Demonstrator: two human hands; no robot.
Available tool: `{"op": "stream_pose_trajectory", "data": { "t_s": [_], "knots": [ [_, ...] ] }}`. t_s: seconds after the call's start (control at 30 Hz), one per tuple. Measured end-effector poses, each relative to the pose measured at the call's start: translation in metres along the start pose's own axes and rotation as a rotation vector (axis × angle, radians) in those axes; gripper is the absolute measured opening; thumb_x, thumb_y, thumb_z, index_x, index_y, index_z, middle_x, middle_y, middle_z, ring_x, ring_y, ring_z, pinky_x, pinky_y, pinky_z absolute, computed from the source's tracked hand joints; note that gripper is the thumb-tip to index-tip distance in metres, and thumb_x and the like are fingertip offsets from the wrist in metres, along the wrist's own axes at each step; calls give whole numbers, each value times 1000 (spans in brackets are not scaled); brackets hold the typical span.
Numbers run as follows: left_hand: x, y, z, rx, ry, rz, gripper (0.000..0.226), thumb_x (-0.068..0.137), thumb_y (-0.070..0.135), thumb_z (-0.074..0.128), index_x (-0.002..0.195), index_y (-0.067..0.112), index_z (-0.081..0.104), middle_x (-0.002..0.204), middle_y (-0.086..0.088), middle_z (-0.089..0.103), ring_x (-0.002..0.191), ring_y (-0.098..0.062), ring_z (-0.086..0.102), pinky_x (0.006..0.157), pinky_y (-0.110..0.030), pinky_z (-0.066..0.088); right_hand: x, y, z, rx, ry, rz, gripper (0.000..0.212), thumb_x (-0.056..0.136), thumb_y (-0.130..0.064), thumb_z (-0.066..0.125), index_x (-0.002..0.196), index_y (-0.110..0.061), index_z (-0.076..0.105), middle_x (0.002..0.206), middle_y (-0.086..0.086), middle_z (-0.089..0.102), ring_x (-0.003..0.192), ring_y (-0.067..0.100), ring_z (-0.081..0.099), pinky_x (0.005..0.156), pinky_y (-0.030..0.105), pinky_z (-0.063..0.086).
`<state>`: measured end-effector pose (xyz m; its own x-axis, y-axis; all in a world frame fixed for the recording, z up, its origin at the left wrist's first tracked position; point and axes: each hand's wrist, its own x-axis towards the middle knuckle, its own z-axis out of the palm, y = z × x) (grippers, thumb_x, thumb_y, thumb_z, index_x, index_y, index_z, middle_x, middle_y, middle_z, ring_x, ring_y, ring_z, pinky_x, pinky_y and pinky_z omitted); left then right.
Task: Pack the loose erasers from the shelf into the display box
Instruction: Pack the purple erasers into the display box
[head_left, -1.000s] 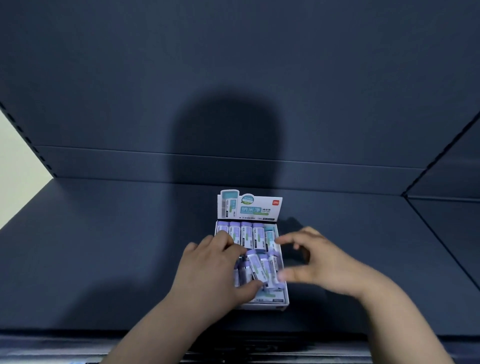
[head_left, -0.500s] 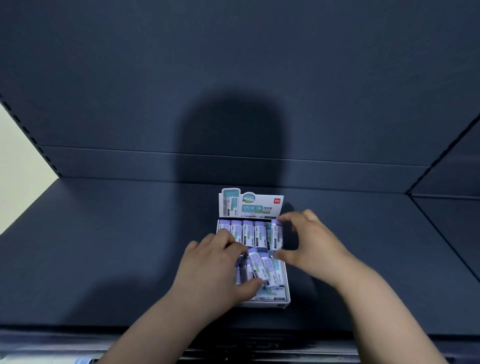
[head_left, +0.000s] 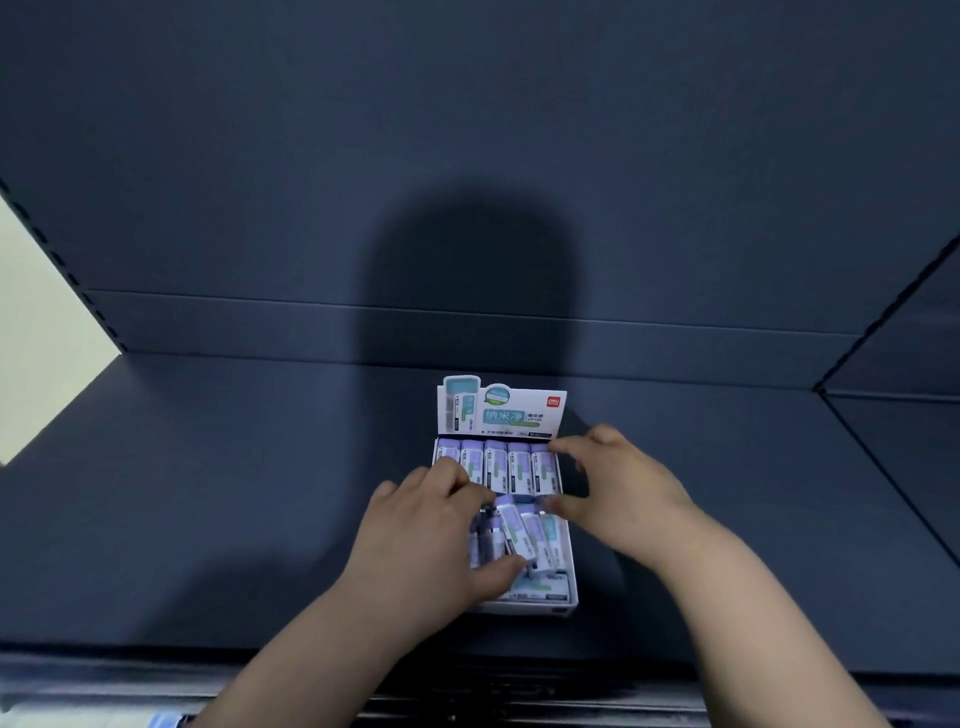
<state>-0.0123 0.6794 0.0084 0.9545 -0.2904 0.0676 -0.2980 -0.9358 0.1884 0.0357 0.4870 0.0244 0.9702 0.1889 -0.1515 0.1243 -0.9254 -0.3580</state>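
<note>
dark shelf (head_left: 208, 519) out left. left hand (head_left: 426, 540) curls over the front erasers (head_left: 524, 535), thumb on their near ends, gripping the tilted bunch inside the display box (head_left: 535, 607) mid-shelf. back row (head_left: 493, 467) lies neat. right hand (head_left: 623, 488) pinches the end eraser (head_left: 543, 470), forefinger at the far end, thumb at the near end.

**Matt shelf, shiny wrappers**

The shelf (head_left: 208, 519) and back panel (head_left: 467, 156) look like smooth painted metal, dark and matt. The box (head_left: 501, 413) is printed white card with a slight sheen. The erasers (head_left: 519, 467) wear smooth, glossy wrappers.
</note>
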Motion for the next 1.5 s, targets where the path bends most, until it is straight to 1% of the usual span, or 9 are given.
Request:
{"op": "stream_pose_trajectory", "data": {
  "t_s": [0.13, 0.2, 0.3, 0.47, 0.6, 0.73, 0.93, 1.3, 1.5],
  "knots": [
    [0, -1, -1, 4, 15, 19, 80, 61, 80, 21, 122, 37, 53, 104, 16, 41, 98, -5, 47, 78, -25, 30, -20, 2, -6, 44, -38, -93, 50, 73, -53, 68, 120, -41, 53, 102, -17, 40, 101, 7, 51, 87, 27, 44],
    [1, -1, -2, 8, 31, 24, 72, 62, 78, 31, 111, 35, 61, 95, 15, 46, 87, -7, 52, 72, -27, 33, -29, -1, -4, 63, -135, -145, 58, 67, -54, 72, 120, -42, 52, 103, -18, 39, 101, 3, 48, 88, 23, 42],
    [2, -3, 1, 16, 103, 28, 58, 60, 74, 43, 91, 32, 69, 80, 14, 50, 69, -8, 55, 61, -25, 34, -32, -4, 5, 5, -142, -180, 70, 63, -57, 73, 126, -46, 43, 105, -20, 37, 104, 4, 48, 79, 19, 37],
    [-2, 2, -3, 27, 54, 35, 72, 59, 79, 35, 107, 34, 62, 95, 12, 48, 86, -11, 53, 70, -29, 33, -30, -8, 12, -23, -100, -186, 74, 65, -57, 71, 130, -45, 38, 110, -16, 40, 110, 6, 48, 78, 20, 36],
    [-3, 11, 1, 22, 85, -8, 65, 56, 78, 44, 91, 30, 68, 84, 9, 52, 71, -14, 56, 61, -31, 42, -30, -5, 12, -12, -79, -162, 68, 66, -55, 72, 126, -42, 43, 113, -16, 44, 109, 6, 50, 78, 20, 37],
    [-6, 10, 4, 11, 132, -12, 62, 55, 76, 45, 87, 30, 69, 82, 10, 52, 68, -12, 57, 58, -30, 43, -31, -2, 10, 15, -74, -119, 69, 58, -58, 76, 118, -40, 46, 104, -19, 42, 102, 3, 48, 76, 20, 37],
    [-7, 6, 2, 9, 130, -11, 61, 55, 76, 46, 91, 32, 68, 84, 13, 50, 71, -8, 56, 62, -26, 39, -35, 1, 10, 86, -37, -65, 65, 56, -61, 77, 109, -40, 47, 100, -19, 42, 95, 1, 46, 76, 20, 38],
    [-7, 5, 2, -24, 98, 1, 63, 58, 75, 45, 95, 29, 68, 85, 12, 50, 73, -8, 57, 64, -27, 40, -33, -7, 5, -38, -21, -104, 66, 59, -59, 75, 113, -36, 46, 116, -16, 43, 111, 4, 44, 88, 23, 40],
    [-6, 6, -1, -14, 90, 15, 61, 56, 75, 46, 88, 29, 69, 81, 12, 51, 68, -8, 58, 58, -28, 44, -34, -2, 15, 61, 16, -134, 60, 57, -57, 74, 104, -37, 42, 107, -22, 46, 103, 1, 46, 77, 19, 36]
  ]
}}
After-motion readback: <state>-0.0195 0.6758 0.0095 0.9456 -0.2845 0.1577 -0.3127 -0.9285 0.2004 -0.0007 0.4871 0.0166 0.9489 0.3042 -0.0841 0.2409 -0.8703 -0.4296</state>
